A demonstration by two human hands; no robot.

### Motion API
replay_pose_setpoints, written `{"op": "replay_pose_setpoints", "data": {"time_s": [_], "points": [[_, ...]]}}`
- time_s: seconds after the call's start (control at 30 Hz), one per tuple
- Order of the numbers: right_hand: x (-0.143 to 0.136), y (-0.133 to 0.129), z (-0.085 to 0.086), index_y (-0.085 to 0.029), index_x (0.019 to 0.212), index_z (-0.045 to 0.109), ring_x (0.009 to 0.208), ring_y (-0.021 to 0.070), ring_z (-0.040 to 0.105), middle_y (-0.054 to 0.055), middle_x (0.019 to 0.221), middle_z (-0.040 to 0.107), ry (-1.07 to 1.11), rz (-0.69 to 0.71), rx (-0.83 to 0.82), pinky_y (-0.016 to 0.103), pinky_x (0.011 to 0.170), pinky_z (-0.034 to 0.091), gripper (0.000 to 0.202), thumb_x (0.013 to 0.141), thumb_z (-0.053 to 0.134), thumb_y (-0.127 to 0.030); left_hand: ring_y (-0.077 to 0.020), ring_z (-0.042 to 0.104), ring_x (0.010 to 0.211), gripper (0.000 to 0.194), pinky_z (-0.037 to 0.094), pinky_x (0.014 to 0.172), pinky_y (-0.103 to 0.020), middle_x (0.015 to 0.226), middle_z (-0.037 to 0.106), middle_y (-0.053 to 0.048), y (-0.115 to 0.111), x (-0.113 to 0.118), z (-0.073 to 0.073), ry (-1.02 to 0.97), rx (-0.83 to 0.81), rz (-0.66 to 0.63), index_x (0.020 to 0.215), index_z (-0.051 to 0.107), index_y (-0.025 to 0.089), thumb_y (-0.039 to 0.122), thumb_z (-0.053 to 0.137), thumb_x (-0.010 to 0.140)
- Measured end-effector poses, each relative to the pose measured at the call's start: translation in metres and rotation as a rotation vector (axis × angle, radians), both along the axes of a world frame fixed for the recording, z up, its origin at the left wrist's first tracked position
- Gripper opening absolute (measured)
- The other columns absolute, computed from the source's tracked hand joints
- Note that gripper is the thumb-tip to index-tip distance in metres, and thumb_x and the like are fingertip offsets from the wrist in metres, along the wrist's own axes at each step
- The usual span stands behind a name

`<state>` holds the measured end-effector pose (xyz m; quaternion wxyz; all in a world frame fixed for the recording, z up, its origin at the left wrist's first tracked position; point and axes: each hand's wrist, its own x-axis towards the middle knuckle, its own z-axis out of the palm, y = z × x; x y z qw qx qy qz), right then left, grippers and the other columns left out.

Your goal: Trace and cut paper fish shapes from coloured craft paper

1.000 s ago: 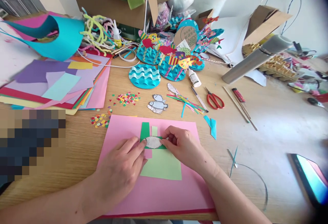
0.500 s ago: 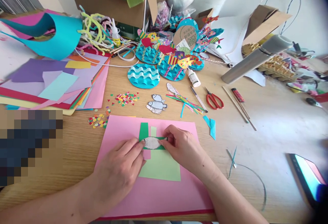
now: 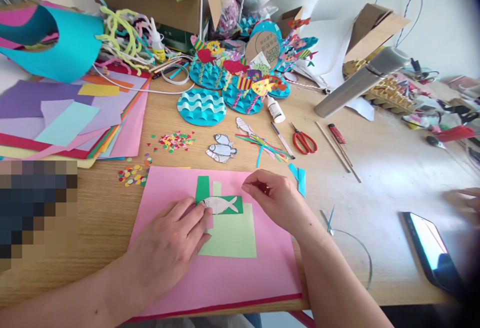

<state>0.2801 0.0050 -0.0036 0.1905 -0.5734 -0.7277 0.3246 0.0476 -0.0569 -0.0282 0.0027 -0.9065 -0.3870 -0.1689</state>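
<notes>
A white paper fish [image 3: 221, 205] with a drawn outline and scales lies over a dark green paper strip [image 3: 236, 205]. My left hand [image 3: 174, 230] presses the fish's head end down with its fingertips, which hide part of it. Below lie a light green paper piece [image 3: 234, 238] and a small pink scrap. Another green strip [image 3: 202, 188] stands out above the fish. All of these rest on a large pink sheet [image 3: 225, 283]. My right hand [image 3: 275, 198] hovers to the right of the tail, apart from it, thumb and forefinger closed; I see nothing between them.
Beyond the sheet lie more paper fish [image 3: 221, 149], thin paper strips [image 3: 262, 145], a pen [image 3: 283, 140], red-handled scissors [image 3: 304, 140] and confetti [image 3: 176, 140]. Coloured paper [image 3: 45, 98] is stacked left. A phone [image 3: 431, 248] and part of another person's hand [image 3: 470, 200] are right.
My right hand has let go of the fish's tail and moved up and right, uncovering the tail and green strip. My left hand stays on the fish. The view has shifted slightly; another hand appears at right.
</notes>
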Motion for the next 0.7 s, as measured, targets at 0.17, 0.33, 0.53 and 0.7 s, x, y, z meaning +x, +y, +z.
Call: {"op": "replay_pose_setpoints", "data": {"time_s": [0.17, 0.33, 0.53, 0.7], "points": [[0.006, 0.0, 0.001, -0.022, 0.087, 0.073, 0.073, 0.012, 0.057, 0.002, 0.085, 0.06, 0.02, 0.255, 0.054, 0.025, 0.068, 0.045, 0.014, 0.085, 0.063, -0.013, -0.0248, 0.056, 0.099, 0.028, 0.043, 0.086, -0.04, 0.104, 0.07, -0.007, 0.0, -0.001, -0.001, 0.017, 0.0, -0.004, 0.112, 0.067, 0.013, 0.019, 0.045, 0.096], [0.003, 0.001, -0.007, -0.022, 0.09, 0.074, 0.085, 0.0176, 0.056, 0.005, 0.085, 0.059, -0.062, 0.359, 0.071, 0.031, 0.075, 0.047, 0.017, 0.083, 0.065, -0.01, -0.0247, 0.056, 0.101, 0.028, 0.043, 0.087, -0.04, 0.105, 0.07, -0.008, -0.001, -0.001, -0.001, 0.028, -0.004, 0.003, 0.114, 0.066, 0.013, 0.019, 0.046, 0.096], [0.004, 0.002, -0.001, -0.019, 0.093, 0.069, 0.09, 0.0193, 0.056, 0.005, 0.089, 0.061, -0.105, 0.342, 0.035, 0.033, 0.078, 0.048, 0.015, 0.08, 0.068, -0.01, -0.0258, 0.055, 0.101, 0.028, 0.042, 0.088, -0.04, 0.104, 0.07, -0.008, -0.001, 0.0, -0.001, 0.021, 0.008, 0.001, 0.114, 0.066, 0.011, 0.018, 0.047, 0.095], [0.005, 0.002, 0.001, -0.019, 0.095, 0.066, 0.091, 0.0196, 0.056, 0.005, 0.092, 0.06, -0.128, 0.334, 0.015, 0.033, 0.078, 0.048, 0.02, 0.077, 0.073, -0.014, -0.0259, 0.055, 0.102, 0.028, 0.042, 0.089, -0.04, 0.105, 0.07, -0.007, -0.002, -0.001, -0.002, 0.024, 0.018, 0.007, 0.115, 0.066, 0.012, 0.018, 0.047, 0.095]]}}
